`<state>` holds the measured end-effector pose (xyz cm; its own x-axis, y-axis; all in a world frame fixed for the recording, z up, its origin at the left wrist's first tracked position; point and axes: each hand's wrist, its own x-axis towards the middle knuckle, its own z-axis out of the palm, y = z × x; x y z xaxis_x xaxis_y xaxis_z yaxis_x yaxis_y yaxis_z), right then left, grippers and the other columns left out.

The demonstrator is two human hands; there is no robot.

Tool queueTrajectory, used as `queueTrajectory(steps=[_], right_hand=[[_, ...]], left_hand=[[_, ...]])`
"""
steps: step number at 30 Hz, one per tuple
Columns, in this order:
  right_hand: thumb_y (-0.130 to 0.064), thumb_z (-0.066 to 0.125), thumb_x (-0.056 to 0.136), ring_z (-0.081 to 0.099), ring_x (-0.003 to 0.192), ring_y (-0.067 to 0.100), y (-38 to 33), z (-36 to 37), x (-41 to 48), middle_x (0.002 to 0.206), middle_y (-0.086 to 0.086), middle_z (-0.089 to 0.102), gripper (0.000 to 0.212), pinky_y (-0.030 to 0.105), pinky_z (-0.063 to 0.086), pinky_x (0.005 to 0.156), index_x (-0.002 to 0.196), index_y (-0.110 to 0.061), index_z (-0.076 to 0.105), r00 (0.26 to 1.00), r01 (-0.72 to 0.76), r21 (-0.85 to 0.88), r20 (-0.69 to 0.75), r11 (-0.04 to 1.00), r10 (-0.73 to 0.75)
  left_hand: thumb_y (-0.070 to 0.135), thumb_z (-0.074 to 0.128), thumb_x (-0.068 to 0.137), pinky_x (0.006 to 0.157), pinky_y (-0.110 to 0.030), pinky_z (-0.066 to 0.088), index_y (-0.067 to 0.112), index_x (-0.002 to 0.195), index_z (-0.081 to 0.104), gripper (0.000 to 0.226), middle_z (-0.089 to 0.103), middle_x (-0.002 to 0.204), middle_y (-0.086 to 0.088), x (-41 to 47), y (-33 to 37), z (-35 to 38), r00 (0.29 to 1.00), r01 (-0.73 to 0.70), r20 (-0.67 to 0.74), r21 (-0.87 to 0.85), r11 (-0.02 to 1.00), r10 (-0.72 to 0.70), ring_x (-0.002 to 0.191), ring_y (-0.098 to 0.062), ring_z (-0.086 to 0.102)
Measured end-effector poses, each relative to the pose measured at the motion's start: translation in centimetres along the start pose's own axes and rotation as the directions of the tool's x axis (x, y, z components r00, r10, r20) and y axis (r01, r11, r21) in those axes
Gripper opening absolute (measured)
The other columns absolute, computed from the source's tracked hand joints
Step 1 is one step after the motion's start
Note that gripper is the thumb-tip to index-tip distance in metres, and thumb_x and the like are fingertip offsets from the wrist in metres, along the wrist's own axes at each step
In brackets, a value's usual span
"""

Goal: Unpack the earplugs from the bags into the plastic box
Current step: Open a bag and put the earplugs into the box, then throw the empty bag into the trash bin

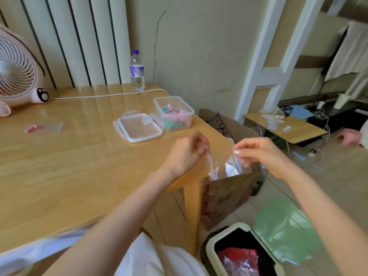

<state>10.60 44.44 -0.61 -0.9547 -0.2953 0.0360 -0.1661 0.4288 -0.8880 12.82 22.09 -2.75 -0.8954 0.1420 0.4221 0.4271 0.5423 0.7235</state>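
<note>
Bag (229,166), clear, crinkled, seemingly empty

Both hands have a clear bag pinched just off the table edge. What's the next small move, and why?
Probably release the bag into the bin. The left hand and right hand pinch its top corners. It looks see-through with no earplugs visible inside, so it seems already emptied. The open bin stands on the floor below it. A second bag holding something pink lies on the table.
</note>
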Motion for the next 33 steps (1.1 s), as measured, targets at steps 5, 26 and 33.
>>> queueTrajectory(steps=[5,26,33], right_hand=[[-0.001,0.066,0.083,0.052,0.049,0.008,6.6,-3.0,-2.8,0.059,-0.002,0.066,0.01,0.017,0.041,0.047,0.088,-0.008,0.071,0.968,-0.231,-0.171,0.057,0.958,0.243],[-0.009,0.053,0.091,0.068,0.062,0.022,26.8,4.3,-6.2,0.088,0.006,0.069,0.016,0.029,0.054,0.055,0.093,-0.012,0.068,0.717,-0.692,-0.189,-0.293,0.696,0.633],[-0.004,0.057,0.09,0.059,0.058,0.014,14.8,-0.4,-1.3,0.096,0.009,0.069,0.016,0.018,0.05,0.05,0.096,-0.015,0.067,0.805,-0.305,0.15,-0.487,0.94,0.339]], left_hand=[[0.01,0.055,0.091,0.076,-0.025,0.051,0.016,0.09,0.055,0.006,0.071,0.079,0.003,-0.5,2.1,4.2,0.995,-0.052,0.087,-0.052,0.997,0.056,0.076,-0.011,0.066],[0.005,0.054,0.092,0.067,-0.012,0.049,0.006,0.095,0.057,0.004,0.071,0.085,-0.003,-1.6,1.8,7.7,0.969,-0.018,0.24,-0.173,0.985,0.06,0.074,-0.009,0.066],[0.008,0.055,0.092,0.067,-0.012,0.049,0.009,0.097,0.056,0.005,0.068,0.09,0.0,-0.9,2.4,6.8,0.979,-0.03,0.195,-0.13,0.991,0.055,0.073,-0.008,0.065]])
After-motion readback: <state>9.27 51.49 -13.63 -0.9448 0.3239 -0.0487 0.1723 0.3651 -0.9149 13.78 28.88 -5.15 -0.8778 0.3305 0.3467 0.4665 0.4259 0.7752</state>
